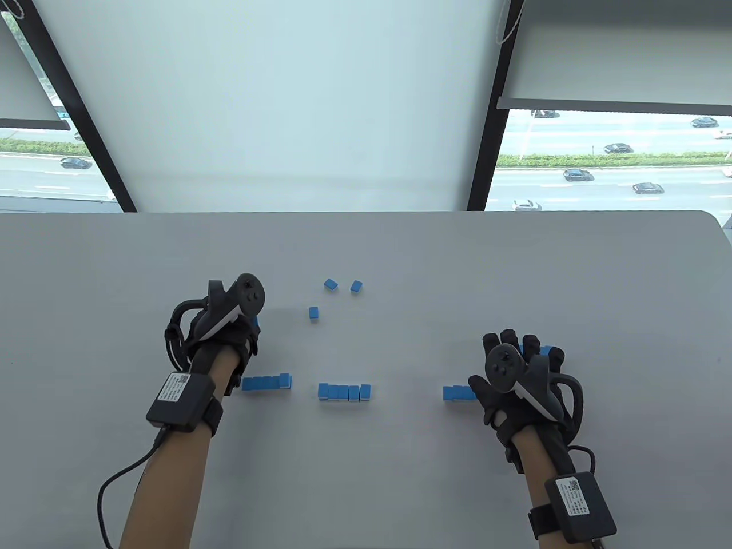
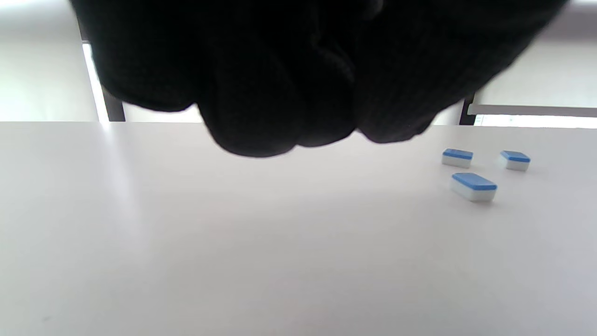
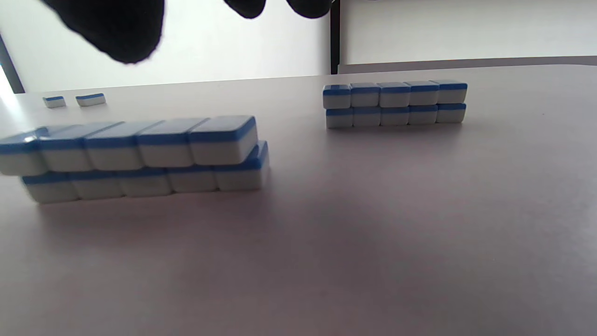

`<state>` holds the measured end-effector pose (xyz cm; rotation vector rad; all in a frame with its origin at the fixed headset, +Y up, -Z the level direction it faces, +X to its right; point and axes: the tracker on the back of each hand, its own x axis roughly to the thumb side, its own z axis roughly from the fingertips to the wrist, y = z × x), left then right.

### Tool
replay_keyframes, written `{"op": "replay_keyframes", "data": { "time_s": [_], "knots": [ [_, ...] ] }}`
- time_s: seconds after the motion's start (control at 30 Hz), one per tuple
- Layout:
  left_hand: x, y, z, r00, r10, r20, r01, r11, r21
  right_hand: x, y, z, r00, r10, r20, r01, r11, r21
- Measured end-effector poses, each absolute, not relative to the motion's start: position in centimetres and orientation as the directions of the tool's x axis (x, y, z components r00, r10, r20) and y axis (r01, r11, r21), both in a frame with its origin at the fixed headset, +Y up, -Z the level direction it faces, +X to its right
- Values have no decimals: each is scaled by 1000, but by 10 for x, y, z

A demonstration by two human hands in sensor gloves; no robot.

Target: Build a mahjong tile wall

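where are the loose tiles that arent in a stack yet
Three loose tiles lie flat near the table's middle in the table view, beyond the centre stack and to the right of the left hand; the left wrist view shows them too.

Your gloves are black on both the left hand and the right hand, and each carries a dark grey tracker with a white underside. The mahjong tiles between your hands are two-toned: bright blue backs over white bodies, so each stacked row shows alternating blue and white bands. The loose tiles beyond your left hand match them. The table under your hands is plain pale grey.
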<state>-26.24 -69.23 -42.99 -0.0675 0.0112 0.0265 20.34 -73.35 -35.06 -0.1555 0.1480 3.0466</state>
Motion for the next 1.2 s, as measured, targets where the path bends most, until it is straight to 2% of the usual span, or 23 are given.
{"op": "replay_keyframes", "data": {
  "time_s": [0.2,0.37,0.47,0.73,1.2],
  "knots": [
    [-265,-689,-377,991,114,72,-117,992,41,204,-734,-351,-991,82,-109,-92,-991,95],
    [-257,-710,-350,986,95,136,-103,993,52,205,-734,-350,-989,84,-118,-95,-991,95],
    [-253,-723,-349,987,83,139,-82,997,-15,206,-734,-350,-989,82,-123,-94,-991,97],
    [-240,-744,-355,989,1,149,5,999,-40,206,-733,-349,-989,75,-127,-87,-992,93],
    [-236,-749,-356,989,-23,146,32,998,-62,205,-732,-349,-990,80,-119,-90,-992,83]
  ]
}}
